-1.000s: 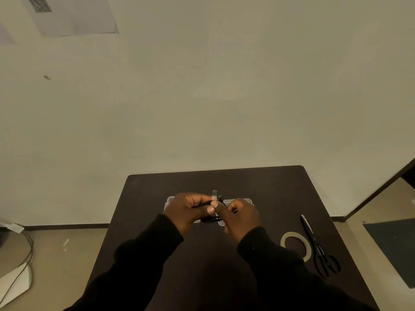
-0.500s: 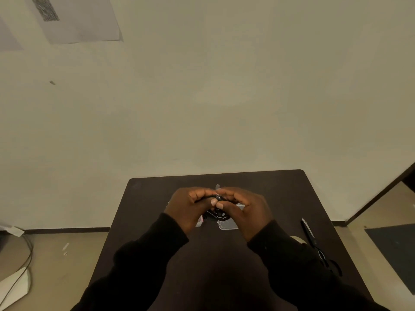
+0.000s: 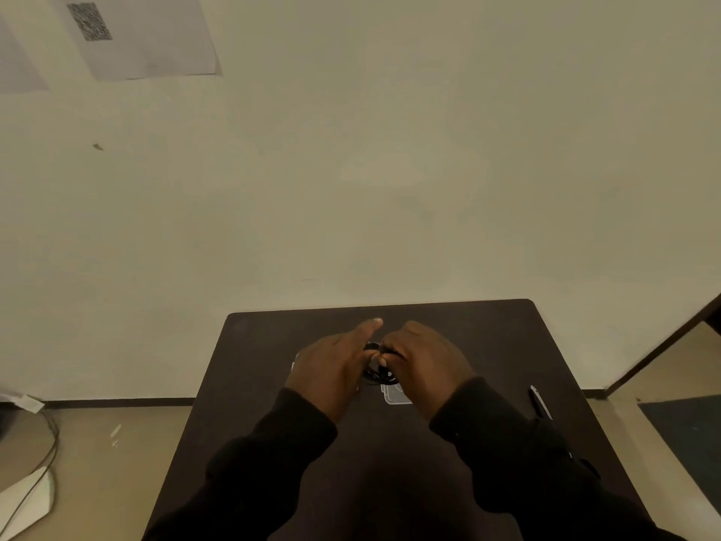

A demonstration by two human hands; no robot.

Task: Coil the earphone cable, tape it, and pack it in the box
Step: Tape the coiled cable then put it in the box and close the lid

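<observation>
I had both hands together over the middle of the dark table [image 3: 273,345], with the coiled earphone cable [image 3: 377,374] between them. My left hand [image 3: 333,365] sat at 9 o'clock of the coil, its index finger stretched forward past the bundle while the thumb side pressed against the loops; whether the hidden fingers curled round the cable I could not tell. My right hand [image 3: 423,361] sat at 3 o'clock, fingers curled inward and pinching the top of the coil. Any tape on the bundle was too small and too hidden to make out.

The coil hung just above the clear plastic box [image 3: 396,398], whose edge showed at 6 o'clock of the cable, beneath my right wrist. Scissors [image 3: 540,404] lay at 3 o'clock near the table's right edge, well apart from my hands.

I judged the cable to be very light, thin and soft, yet springy: the loops would want to fan open the moment pressure eased. The black sheath looked smooth, so probably a little slippery. The best hold seemed to be across the gathered loops where they cross, pinching all strands together, not on a single strand or on the earbuds, which could pull the coil apart. It would need only gentle pressure, and lowering it flat into the box should keep the loops from springing out.
</observation>
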